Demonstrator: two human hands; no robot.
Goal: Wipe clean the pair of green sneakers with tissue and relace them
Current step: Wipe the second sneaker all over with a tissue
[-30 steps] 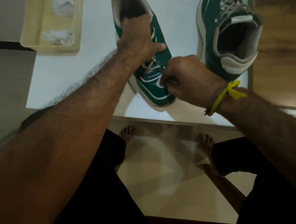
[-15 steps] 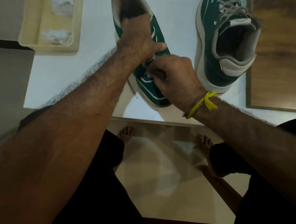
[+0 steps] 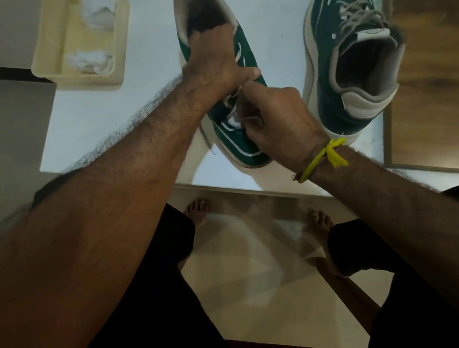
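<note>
- Green canvas and a pale rubber sole make up the near sneaker [image 3: 237,136], which lies on the white table [image 3: 92,122] close to its front edge, toe toward the person; it looks light but firm in the sole and soft in the upper, so it should slide unless held down.
- The right hand [image 3: 278,120], with a yellow thread band [image 3: 320,159] at the wrist, sits over the toe end with its fingers curled in; it seems to pinch a loop of the white lace [image 3: 249,119], though the fingertips are turned under and hard to read.
- The lace is thin, limp and likely slippery at the tip, so my judgement is that it is best taken close to the end for threading; one loose end [image 3: 208,143] trails off the shoe's left side onto the table.
- The left hand [image 3: 217,60] grips the sneaker across its middle, thumb out to the right and fingers wrapped over the far side, steadying it; a hold at the collar or midfoot seems the sound place.
- Both hands cover the eyelets, so how far the lacing has gone cannot be told.
- Farther right stands the second sneaker [image 3: 350,69], heel toward the person, grey laces [image 3: 358,18] already in; its toe is cut off by the frame.
- Far left, a cream tray [image 3: 52,66] holds crumpled tissue [image 3: 89,60]; whether it is used is unclear.
</note>
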